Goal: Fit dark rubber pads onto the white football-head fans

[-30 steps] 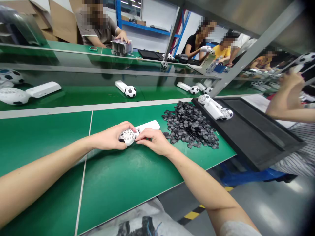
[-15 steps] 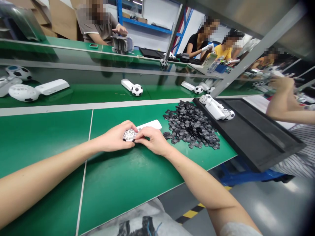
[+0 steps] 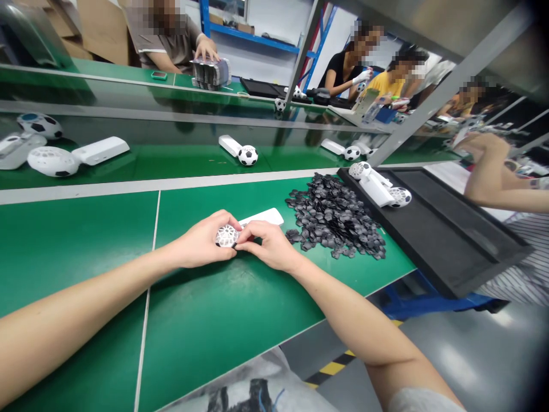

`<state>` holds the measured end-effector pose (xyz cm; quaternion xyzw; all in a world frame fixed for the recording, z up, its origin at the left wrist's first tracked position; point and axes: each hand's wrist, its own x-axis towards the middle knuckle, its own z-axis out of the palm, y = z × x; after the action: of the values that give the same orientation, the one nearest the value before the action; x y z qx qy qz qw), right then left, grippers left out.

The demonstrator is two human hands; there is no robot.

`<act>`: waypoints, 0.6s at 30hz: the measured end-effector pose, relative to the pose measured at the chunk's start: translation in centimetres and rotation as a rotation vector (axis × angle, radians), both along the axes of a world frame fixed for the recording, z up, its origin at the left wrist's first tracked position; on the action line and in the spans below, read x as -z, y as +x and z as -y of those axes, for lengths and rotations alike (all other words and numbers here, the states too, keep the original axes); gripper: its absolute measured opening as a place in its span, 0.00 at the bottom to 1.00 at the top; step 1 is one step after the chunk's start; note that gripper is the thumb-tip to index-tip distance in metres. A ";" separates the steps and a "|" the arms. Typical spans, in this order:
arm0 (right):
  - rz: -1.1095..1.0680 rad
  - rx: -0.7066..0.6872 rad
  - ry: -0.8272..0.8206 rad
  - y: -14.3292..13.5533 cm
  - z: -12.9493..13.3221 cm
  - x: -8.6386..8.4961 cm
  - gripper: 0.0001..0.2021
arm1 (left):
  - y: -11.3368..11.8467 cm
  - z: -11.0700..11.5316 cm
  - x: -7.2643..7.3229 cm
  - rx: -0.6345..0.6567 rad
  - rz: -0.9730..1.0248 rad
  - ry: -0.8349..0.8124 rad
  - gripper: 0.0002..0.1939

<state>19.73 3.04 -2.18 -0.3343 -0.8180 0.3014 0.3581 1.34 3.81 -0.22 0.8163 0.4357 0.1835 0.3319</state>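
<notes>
My left hand (image 3: 210, 240) is wrapped round the ball end of a white football-shaped device (image 3: 226, 236), whose top shows a white lattice. The device's flat white arm (image 3: 268, 217) points to the right behind my fingers. My right hand (image 3: 268, 246) pinches at the ball's right side, thumb and forefinger together; whatever lies between those fingertips is too small to make out. Just right of my right hand a heap of small black pieces (image 3: 338, 217) is spread on the green table (image 3: 206, 343).
At the right a black tray (image 3: 450, 229) carries white football devices (image 3: 377, 186). Behind the white edge strip, more devices lie on the green belt (image 3: 171, 166). A slanted metal post (image 3: 446, 86) rises at the right. Co-workers sit across and at the far right.
The devices on the belt have shifted slightly to the right. A co-worker's hand across the belt has come down onto a stack of parts. My hands hold almost the same pose.
</notes>
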 end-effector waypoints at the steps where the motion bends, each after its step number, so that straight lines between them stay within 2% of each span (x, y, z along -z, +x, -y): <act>1: 0.006 0.006 -0.012 0.0 0.0 -0.1 0.03 | 0.1 0.0 0.1 -0.007 0.002 0.006 0.16; 8: 0.076 0.091 -0.065 -0.4 0.0 0.0 0.05 | 0.6 0.3 0.6 -0.076 0.013 0.066 0.13; 12: 0.169 0.139 -0.075 0.2 0.0 0.0 0.07 | 0.6 0.7 0.7 -0.077 0.095 0.071 0.15; 14: 0.249 0.253 -0.059 1.6 -0.2 -0.1 0.10 | 0.1 0.4 0.6 -0.125 0.142 -0.008 0.17; 16: 0.365 0.413 0.041 3.8 -0.6 -0.2 0.12 | -0.7 -0.5 0.4 -0.238 0.182 -0.090 0.18; 18: 0.547 0.552 0.113 6.0 -1.0 -0.1 0.14 | -1.9 -2.3 0.1 -0.366 0.209 -0.092 0.20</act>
<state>25.76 4.03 -2.09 -0.5895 -0.7779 0.0479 0.2122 -0.58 6.09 -0.29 0.6841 0.5479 0.3042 0.3733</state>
